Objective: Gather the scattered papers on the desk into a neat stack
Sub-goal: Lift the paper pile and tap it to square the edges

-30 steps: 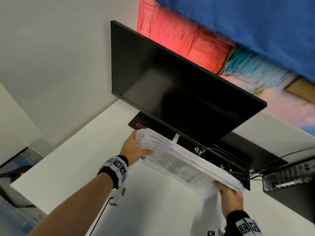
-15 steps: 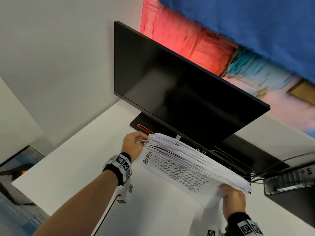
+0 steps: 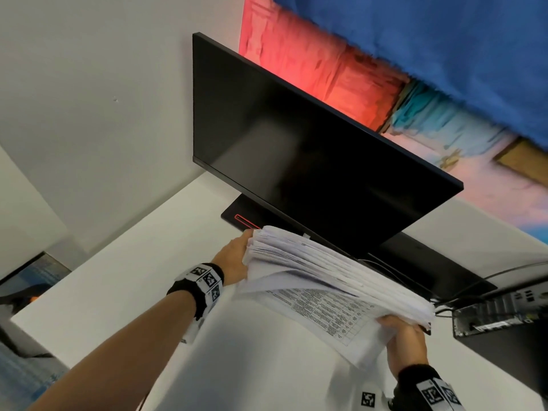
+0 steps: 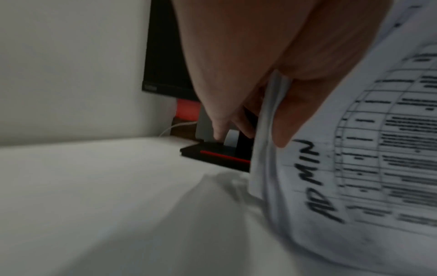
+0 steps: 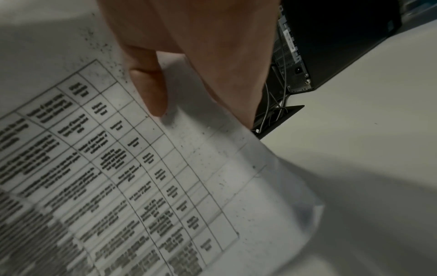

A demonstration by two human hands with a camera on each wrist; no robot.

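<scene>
A thick stack of printed papers (image 3: pixel 332 280) is held on edge above the white desk (image 3: pixel 124 280), just in front of the monitor. My left hand (image 3: pixel 234 259) grips its left end, thumb on the front sheet marked "AD MIN" (image 4: pixel 314 179) and fingers behind. My right hand (image 3: pixel 403 336) grips the right end, thumb (image 5: pixel 151 89) pressed on the printed table of the front sheet (image 5: pixel 141 177). The sheet edges are uneven along the top, and the front sheet bows outward.
A black monitor (image 3: pixel 311 161) stands right behind the papers on a black base with a red stripe (image 4: pixel 220 155). Cables (image 3: pixel 444 301) and a small black computer box (image 3: pixel 498 315) lie at the right. A wall stands behind the desk, and the desk's edge runs at the left.
The stack has tipped more upright and shifted slightly toward the monitor. The front sheet now bulges out from the rest. Both hands keep their grip on the ends.
</scene>
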